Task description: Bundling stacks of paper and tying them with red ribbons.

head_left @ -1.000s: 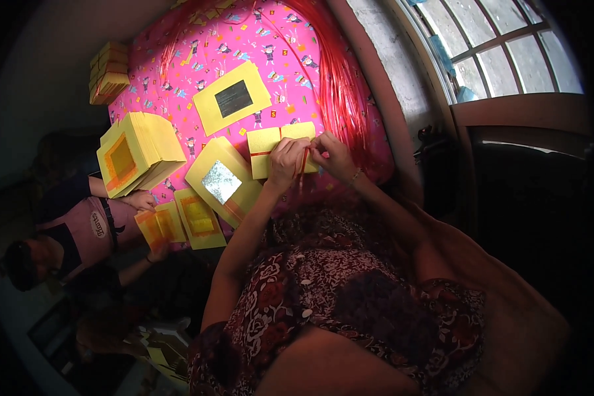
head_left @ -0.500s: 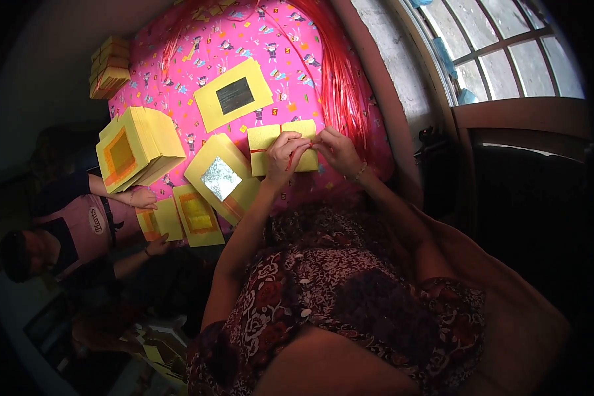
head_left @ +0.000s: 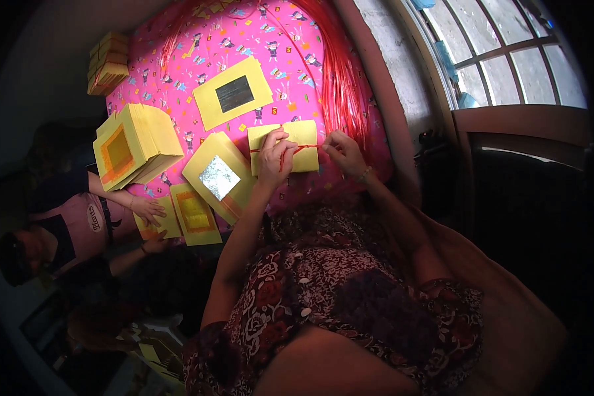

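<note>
A bundle of yellow paper (head_left: 302, 132) lies in front of me on the pink table cover, with red plastic string (head_left: 308, 146) running across it. My left hand (head_left: 274, 158) rests on the bundle's left part, its fingers closed over the string; a loose red end hangs below them. Just past the bundle's right edge, my right hand (head_left: 345, 157) pinches the string between thumb and finger. Between the two hands the string is stretched taut. How it crosses beneath my left fingers is hidden.
A hank of red string (head_left: 343, 92) lies along the table's right side. Yellow sheets with a dark square (head_left: 235, 94) and with a silver square (head_left: 218, 178) lie nearby. Left are a tall paper stack (head_left: 145, 138), tied bundles (head_left: 109, 63) and another person's hand (head_left: 149, 210) on yellow paper.
My right hand has moved slightly right and down, drawing the string out from my left hand. My left hand has shifted a little left. The other person's hand has spread over the paper.
</note>
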Demonstrator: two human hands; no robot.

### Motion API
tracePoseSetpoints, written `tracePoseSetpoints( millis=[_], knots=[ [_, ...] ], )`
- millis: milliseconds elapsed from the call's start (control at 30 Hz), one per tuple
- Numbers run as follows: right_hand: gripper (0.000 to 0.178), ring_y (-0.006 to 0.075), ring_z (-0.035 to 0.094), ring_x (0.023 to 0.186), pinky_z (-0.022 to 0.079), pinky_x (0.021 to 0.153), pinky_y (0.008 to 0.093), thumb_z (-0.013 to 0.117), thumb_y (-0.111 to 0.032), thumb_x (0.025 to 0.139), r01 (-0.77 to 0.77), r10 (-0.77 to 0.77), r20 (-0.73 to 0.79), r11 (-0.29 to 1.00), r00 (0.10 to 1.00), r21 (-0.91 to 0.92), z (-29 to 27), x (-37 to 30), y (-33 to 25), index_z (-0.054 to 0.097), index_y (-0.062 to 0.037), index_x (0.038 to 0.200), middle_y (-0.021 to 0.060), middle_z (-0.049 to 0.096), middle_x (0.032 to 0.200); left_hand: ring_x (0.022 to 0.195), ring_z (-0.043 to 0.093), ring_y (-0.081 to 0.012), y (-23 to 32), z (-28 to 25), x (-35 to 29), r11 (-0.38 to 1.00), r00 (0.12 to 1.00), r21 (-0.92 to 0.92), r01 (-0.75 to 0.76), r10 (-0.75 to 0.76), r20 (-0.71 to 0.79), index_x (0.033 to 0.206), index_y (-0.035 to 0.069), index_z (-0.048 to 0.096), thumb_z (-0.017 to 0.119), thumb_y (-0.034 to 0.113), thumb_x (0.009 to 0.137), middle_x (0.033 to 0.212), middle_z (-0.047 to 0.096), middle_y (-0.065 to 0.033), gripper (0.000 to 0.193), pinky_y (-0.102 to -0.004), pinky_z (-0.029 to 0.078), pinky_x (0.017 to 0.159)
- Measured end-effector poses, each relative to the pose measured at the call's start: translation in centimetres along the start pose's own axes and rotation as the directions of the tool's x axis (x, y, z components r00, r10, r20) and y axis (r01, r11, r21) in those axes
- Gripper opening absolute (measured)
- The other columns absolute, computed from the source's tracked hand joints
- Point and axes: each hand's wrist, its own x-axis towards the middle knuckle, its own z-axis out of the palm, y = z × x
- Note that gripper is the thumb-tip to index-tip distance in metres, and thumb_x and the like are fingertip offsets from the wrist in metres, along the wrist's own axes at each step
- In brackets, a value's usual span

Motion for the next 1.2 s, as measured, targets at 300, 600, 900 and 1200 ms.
tracePoseSetpoints(
  millis=[300, 600, 900, 1200],
  knots=[
    [0.014, 0.0083, 0.052, 0.072, 0.045, 0.065, 0.0258, 0.059, -0.017, 0.091, -0.111, 0.109, 0.025, 0.954, 0.994, 0.280, 0.2, 0.6, 1.7, 0.056, -0.0052, 0.096, -0.0011, 0.054, 0.084, 0.125, 0.045, -0.0315, -0.9, -3.0, 0.3, 0.995, 0.999, 0.100, 0.004, 0.000, -0.044, 0.105, 0.004, 0.063, 0.061, 0.009, 0.083, 0.123, 0.053, -0.0167, 0.023, -0.0383, 0.038, 0.102],
    [0.041, 0.0183, 0.053, 0.098, 0.041, 0.085, 0.0324, 0.049, -0.041, 0.092, -0.502, 0.479, 0.178, 0.723, 0.860, 0.475, 5.9, -1.9, -0.4, 0.049, -0.0089, 0.118, 0.0046, 0.055, 0.112, 0.131, 0.038, -0.0231, -5.0, -3.9, -3.9, 0.518, 0.629, -0.507, 0.689, -0.775, 0.064, 0.136, 0.000, 0.041, 0.044, 0.031, 0.099, 0.137, 0.046, -0.0156, 0.049, -0.0342, 0.029, 0.107],
    [0.034, 0.0116, 0.053, 0.094, 0.045, 0.077, 0.0282, 0.053, -0.031, 0.094, -0.482, 0.497, 0.104, 0.736, 0.861, 0.476, 3.9, 3.4, -7.0, 0.050, -0.0050, 0.116, 0.0040, 0.056, 0.106, 0.125, 0.046, -0.0231, -4.8, -2.9, 0.4, 0.613, 0.739, -0.582, 0.535, -0.673, -0.030, 0.141, 0.008, 0.037, 0.037, 0.034, 0.101, 0.136, 0.048, -0.0124, 0.048, -0.0325, 0.035, 0.102],
    [0.061, 0.0273, 0.052, 0.111, 0.046, 0.088, 0.0430, 0.046, -0.053, 0.090, -0.351, 0.368, -0.033, 0.907, 0.929, 0.233, 3.3, 25.4, -8.0, 0.045, -0.0095, 0.132, 0.0143, 0.053, 0.123, 0.122, 0.044, -0.0418, -13.1, -6.1, 18.5, 0.691, 0.688, -0.407, 0.598, -0.702, -0.183, 0.135, 0.004, 0.039, 0.028, 0.055, 0.096, 0.133, 0.046, -0.0244, 0.065, -0.0452, 0.037, 0.100]
  ],
)
